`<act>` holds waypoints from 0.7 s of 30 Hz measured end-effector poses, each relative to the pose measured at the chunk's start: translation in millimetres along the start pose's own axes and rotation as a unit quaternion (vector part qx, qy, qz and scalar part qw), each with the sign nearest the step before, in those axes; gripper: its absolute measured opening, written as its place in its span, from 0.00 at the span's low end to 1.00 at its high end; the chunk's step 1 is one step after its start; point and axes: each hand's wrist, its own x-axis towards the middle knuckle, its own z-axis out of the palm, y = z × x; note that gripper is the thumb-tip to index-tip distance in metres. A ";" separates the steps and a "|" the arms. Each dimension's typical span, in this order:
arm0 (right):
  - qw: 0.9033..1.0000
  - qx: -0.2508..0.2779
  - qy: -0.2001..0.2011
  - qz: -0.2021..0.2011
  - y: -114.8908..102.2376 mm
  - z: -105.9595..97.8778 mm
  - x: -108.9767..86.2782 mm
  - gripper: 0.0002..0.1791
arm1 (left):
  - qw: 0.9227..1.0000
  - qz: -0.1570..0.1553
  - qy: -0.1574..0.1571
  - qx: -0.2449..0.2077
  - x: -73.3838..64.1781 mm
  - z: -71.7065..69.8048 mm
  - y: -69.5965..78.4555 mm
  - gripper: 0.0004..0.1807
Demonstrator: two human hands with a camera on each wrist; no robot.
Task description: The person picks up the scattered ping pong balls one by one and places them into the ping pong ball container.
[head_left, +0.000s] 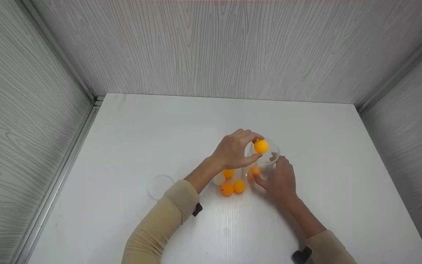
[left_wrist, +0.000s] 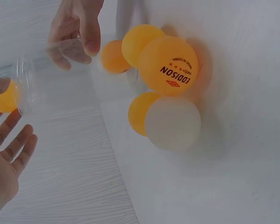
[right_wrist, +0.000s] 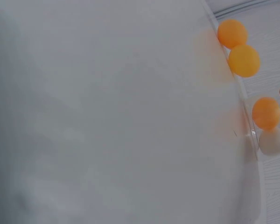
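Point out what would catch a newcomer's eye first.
Most likely the bright orange ball, pinched in the left hand at the mouth of the clear jar. Next might come three more orange balls and a white ball, huddled on the white table left of the jar.

A white tabletop (head_left: 324,161) reaches back to a pale grey far wall (head_left: 214,47) patterned with wood grain. Similar grained panels, the left wall (head_left: 17,110) and right wall (head_left: 412,95), flank it, with grey strips along the far corners. Soft light leaves a faint sheen on the tabletop's near middle.
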 end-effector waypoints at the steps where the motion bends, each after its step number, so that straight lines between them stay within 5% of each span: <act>1: 1.000 0.000 0.001 -0.001 0.0 0.0 0.0 0.46 | 1.000 -0.003 0.000 0.002 0.5 1.1 -0.2 0.21; 21: 1.000 -0.005 -0.002 -0.006 0.7 -0.1 0.6 0.43 | 0.999 -0.013 -0.029 0.017 11.2 6.6 3.5 0.21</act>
